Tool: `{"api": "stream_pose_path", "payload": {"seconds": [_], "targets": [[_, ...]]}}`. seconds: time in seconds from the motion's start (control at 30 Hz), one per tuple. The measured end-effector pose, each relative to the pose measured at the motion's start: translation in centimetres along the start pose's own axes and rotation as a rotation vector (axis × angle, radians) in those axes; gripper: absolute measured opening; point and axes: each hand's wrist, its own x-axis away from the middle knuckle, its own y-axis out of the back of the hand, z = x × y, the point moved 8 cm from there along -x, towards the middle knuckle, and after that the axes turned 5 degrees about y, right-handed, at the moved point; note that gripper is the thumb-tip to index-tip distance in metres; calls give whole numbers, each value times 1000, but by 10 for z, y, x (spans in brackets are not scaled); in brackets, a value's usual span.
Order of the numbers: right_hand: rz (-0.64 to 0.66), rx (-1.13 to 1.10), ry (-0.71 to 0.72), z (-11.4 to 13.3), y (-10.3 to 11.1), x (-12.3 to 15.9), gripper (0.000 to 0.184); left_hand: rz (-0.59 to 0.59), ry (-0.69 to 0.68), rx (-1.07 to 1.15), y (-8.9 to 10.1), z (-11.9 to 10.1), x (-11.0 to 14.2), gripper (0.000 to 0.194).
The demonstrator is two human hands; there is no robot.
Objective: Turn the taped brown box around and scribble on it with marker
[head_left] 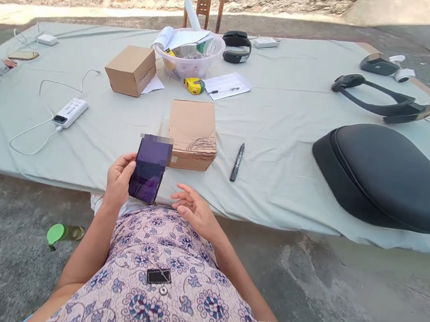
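Observation:
A dark smartphone (148,172) is held upright by its left edge in my left hand (119,177), its purplish screen facing me and its top blurred out. My right hand (194,210) hovers to the right of the phone, fingers apart, touching nothing. Just behind the phone a brown cardboard box (193,127) rests on the cloth, with dark scribbled lines on its near top corner. To the right of that box lies a black marker (237,162).
A pale cloth covers the table (276,138). Farther back are a second cardboard box (130,70), a filled plastic basin (190,63), a yellow tape measure (194,85) and written paper (227,86). A white power bank (70,112) lies left; a black padded case (393,177) and headset (385,100) sit right.

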Motion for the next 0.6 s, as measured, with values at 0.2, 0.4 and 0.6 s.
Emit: {"api": "stream_pose_path", "payload": {"seconds": [0.2,0.4,0.6], "targets": [[126,-255,-82,9,-23,18,78,73,-48,71,-56,4,44,28],[18,-238,-110,14,3,37,58,248,-14,136,-92,32,64,27],[4,-244,-93,14,28,49,55,408,25,183,-111,32,73,25]]}}
